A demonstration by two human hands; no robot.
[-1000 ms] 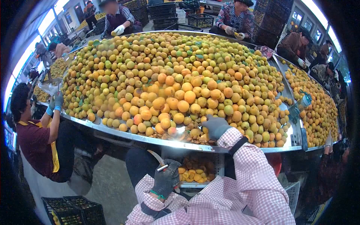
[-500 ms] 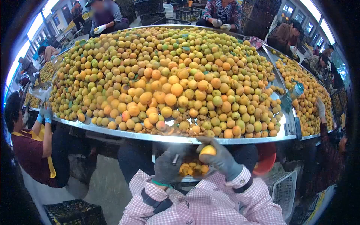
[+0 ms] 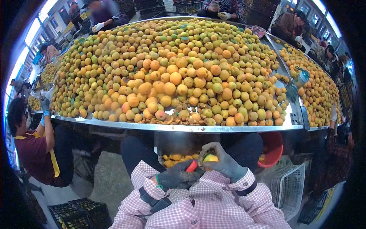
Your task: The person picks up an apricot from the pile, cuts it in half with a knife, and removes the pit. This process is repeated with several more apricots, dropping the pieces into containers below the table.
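Observation:
Both my hands wear grey gloves and are close together over my lap. My right hand [image 3: 225, 165] is closed around a yellow-green apricot [image 3: 211, 158], held upright between thumb and fingers. Just left of it, my left hand [image 3: 176, 177] is wrapped round a tool with a red handle [image 3: 191, 166]. The red end points toward the apricot; the working part of the tool is hidden. Beyond my hands, between my knees, a container holds several yellow apricot pieces [image 3: 176, 157]. In front lies a big heap of apricots [image 3: 152, 76] on a metal-edged table [image 3: 167, 127].
Brown scraps [image 3: 187, 115] lie by the table's near edge. A red bucket [image 3: 275, 149] and a white crate [image 3: 291, 187] stand to my right. Black crates [image 3: 82, 213] sit low at left. A green-lidded bottle [image 3: 302, 77] rests on the divider. Co-workers sit around the table.
My hands have moved down and toward my body, and the red handle has come into view. The apricot stays in my right hand. The head view has tilted slightly downward.

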